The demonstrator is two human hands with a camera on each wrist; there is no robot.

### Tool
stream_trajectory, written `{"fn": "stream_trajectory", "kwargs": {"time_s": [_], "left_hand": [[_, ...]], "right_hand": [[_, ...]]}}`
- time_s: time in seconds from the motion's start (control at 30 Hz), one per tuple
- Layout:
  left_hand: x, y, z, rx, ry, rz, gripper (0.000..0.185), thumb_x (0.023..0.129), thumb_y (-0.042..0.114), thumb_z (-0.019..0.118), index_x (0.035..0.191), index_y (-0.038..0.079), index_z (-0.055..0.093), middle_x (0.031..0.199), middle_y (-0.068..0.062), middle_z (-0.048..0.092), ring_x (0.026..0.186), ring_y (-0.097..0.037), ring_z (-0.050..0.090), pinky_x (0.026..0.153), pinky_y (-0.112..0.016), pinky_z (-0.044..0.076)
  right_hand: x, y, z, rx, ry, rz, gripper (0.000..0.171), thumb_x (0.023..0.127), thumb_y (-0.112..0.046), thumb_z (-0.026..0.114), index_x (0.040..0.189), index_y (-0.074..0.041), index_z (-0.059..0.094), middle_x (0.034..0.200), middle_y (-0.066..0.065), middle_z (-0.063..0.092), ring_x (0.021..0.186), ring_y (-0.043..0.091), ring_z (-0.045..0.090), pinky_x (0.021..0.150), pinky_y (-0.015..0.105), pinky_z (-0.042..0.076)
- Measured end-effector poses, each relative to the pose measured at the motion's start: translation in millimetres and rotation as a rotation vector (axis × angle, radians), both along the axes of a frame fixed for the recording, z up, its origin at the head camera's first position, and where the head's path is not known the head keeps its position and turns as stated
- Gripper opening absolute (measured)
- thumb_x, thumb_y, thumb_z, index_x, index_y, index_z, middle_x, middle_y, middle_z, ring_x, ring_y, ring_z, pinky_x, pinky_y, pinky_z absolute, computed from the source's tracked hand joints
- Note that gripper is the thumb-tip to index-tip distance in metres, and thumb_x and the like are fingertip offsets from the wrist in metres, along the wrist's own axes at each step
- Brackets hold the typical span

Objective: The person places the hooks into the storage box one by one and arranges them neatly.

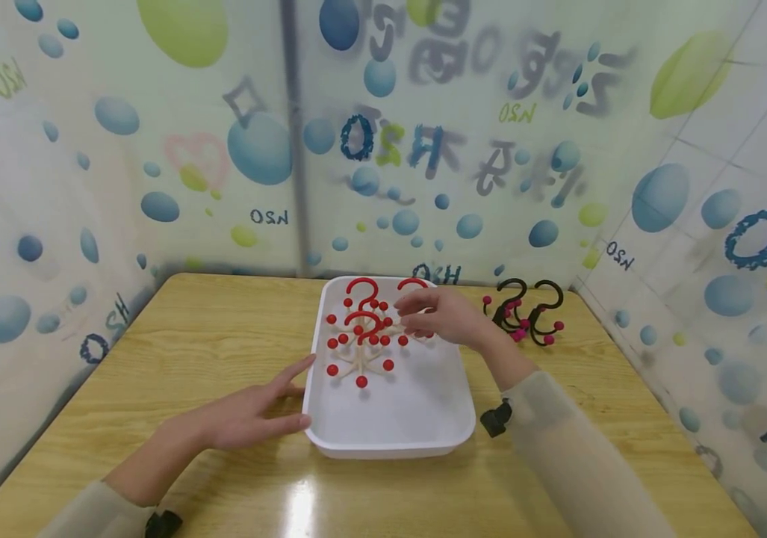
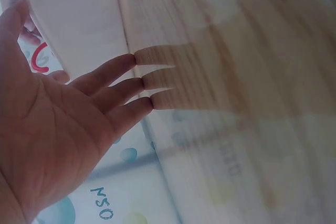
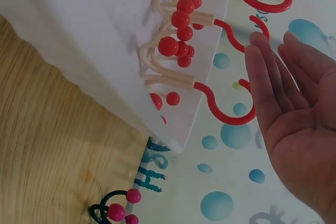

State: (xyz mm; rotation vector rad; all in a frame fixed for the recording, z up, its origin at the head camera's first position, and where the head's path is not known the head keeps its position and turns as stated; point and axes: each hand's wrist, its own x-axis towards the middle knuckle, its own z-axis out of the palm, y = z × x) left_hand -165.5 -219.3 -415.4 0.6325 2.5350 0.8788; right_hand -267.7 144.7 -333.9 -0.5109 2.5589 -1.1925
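Note:
Several hanger hooks (image 1: 361,357) stand in a white tray (image 1: 417,426), with red hooked tops, cream prongs and red ball tips. In the right wrist view, a red hooked top (image 3: 226,120) rises beside the fingers. My right hand (image 1: 446,315) hovers over the tray's back right, fingers fairly straight, nothing between them, close to the hooked tops. Its palm (image 3: 304,140) shows in the right wrist view. My left hand (image 1: 249,418) is at the tray's left side, fingers spread, with thumb and forefinger tips right at the rim. The left wrist view shows its fingers (image 2: 121,90) extended.
Black hooks (image 1: 547,295) with pink ball tips lie on the wooden table (image 1: 235,329) right of the tray, near the back wall. A curtain (image 1: 255,239) printed with blue and green bubbles surrounds the table at the back and sides.

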Motion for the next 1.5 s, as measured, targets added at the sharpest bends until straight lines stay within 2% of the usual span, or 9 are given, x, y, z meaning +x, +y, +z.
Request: {"fn": "stream_trajectory", "kwargs": {"time_s": [0.3, 0.37, 0.53, 0.73, 0.87, 1.13, 1.3, 1.4, 1.5], "left_hand": [[1.2, -1, 0.6, 0.002, 0.001, 0.001, 0.094, 0.107, 0.061, 0.062, 0.178, 0.035, 0.006, 0.164, -0.014, 0.058, 0.158, -0.050, 0.043, 0.127, -0.076, 0.030], [1.4, -1, 1.0, 0.002, 0.001, 0.003, 0.094, 0.107, 0.061, 0.062, 0.178, 0.035, 0.006, 0.163, -0.014, 0.058, 0.158, -0.050, 0.044, 0.127, -0.076, 0.031], [1.7, 0, 1.2, 0.007, 0.003, 0.005, 0.094, 0.107, 0.061, 0.063, 0.178, 0.034, 0.007, 0.162, -0.014, 0.060, 0.157, -0.049, 0.046, 0.126, -0.076, 0.032], [2.0, -1, -0.5, 0.017, 0.000, 0.009, 0.094, 0.107, 0.060, 0.063, 0.178, 0.034, 0.007, 0.160, -0.013, 0.061, 0.156, -0.048, 0.047, 0.126, -0.076, 0.033], [1.5, -1, -1.6, 0.016, -0.004, 0.015, 0.094, 0.107, 0.060, 0.063, 0.178, 0.035, 0.007, 0.160, -0.012, 0.062, 0.157, -0.046, 0.047, 0.126, -0.076, 0.033], [0.6, 0, -1.7, 0.027, -0.003, 0.008, 0.092, 0.108, 0.057, 0.063, 0.178, 0.034, 0.007, 0.159, -0.012, 0.062, 0.156, -0.046, 0.047, 0.127, -0.076, 0.032], [0.7, 1, -1.4, 0.025, -0.005, 0.010, 0.093, 0.108, 0.057, 0.063, 0.178, 0.034, 0.007, 0.159, -0.012, 0.062, 0.156, -0.046, 0.048, 0.126, -0.076, 0.032], [0.8, 1, -1.1, 0.020, -0.001, 0.007, 0.093, 0.108, 0.058, 0.063, 0.178, 0.034, 0.007, 0.160, -0.012, 0.062, 0.156, -0.046, 0.048, 0.126, -0.076, 0.033], [0.6, 2, -0.9, 0.019, 0.001, 0.007, 0.093, 0.108, 0.059, 0.062, 0.178, 0.034, 0.007, 0.160, -0.012, 0.062, 0.156, -0.046, 0.047, 0.126, -0.076, 0.032]], "right_hand": [[8.4, 34, -0.4, -0.002, 0.020, -0.038, 0.031, 0.106, -0.027, 0.076, 0.135, -0.017, 0.075, 0.131, 0.007, 0.076, 0.107, 0.023, 0.078, 0.099, 0.046, 0.066], [12.1, 43, -1.3, -0.015, 0.014, -0.042, 0.030, 0.106, -0.026, 0.076, 0.134, -0.017, 0.075, 0.132, 0.009, 0.076, 0.109, 0.028, 0.079, 0.098, 0.045, 0.067], [19.9, 65, -5.9, -0.010, 0.013, -0.062, 0.030, 0.107, -0.026, 0.074, 0.135, -0.014, 0.075, 0.132, 0.012, 0.076, 0.109, 0.031, 0.079, 0.094, 0.040, 0.068], [26.9, 88, -16.6, -0.013, 0.001, -0.105, 0.038, 0.107, -0.029, 0.074, 0.139, -0.010, 0.073, 0.135, 0.016, 0.075, 0.112, 0.035, 0.078, 0.096, 0.046, 0.067], [33.2, 100, -22.2, -0.024, -0.005, -0.113, 0.038, 0.107, -0.031, 0.074, 0.138, -0.009, 0.073, 0.134, 0.018, 0.076, 0.109, 0.034, 0.078, 0.098, 0.050, 0.066], [45.5, 122, -31.7, -0.016, 0.006, -0.118, 0.035, 0.109, -0.030, 0.071, 0.137, -0.009, 0.074, 0.128, 0.014, 0.079, 0.109, 0.036, 0.078, 0.094, 0.046, 0.068], [47.8, 138, -36.4, -0.021, 0.012, -0.124, 0.037, 0.110, -0.031, 0.070, 0.138, -0.009, 0.072, 0.130, 0.020, 0.078, 0.109, 0.037, 0.078, 0.096, 0.053, 0.066], [48.6, 148, -36.3, -0.024, 0.026, -0.130, 0.038, 0.110, -0.032, 0.070, 0.140, -0.008, 0.072, 0.131, 0.023, 0.076, 0.109, 0.036, 0.078, 0.095, 0.052, 0.067], [48.1, 157, -34.6, -0.025, 0.050, -0.141, 0.040, 0.110, -0.031, 0.070, 0.140, -0.006, 0.071, 0.131, 0.024, 0.075, 0.108, 0.034, 0.079, 0.092, 0.045, 0.068]]}}
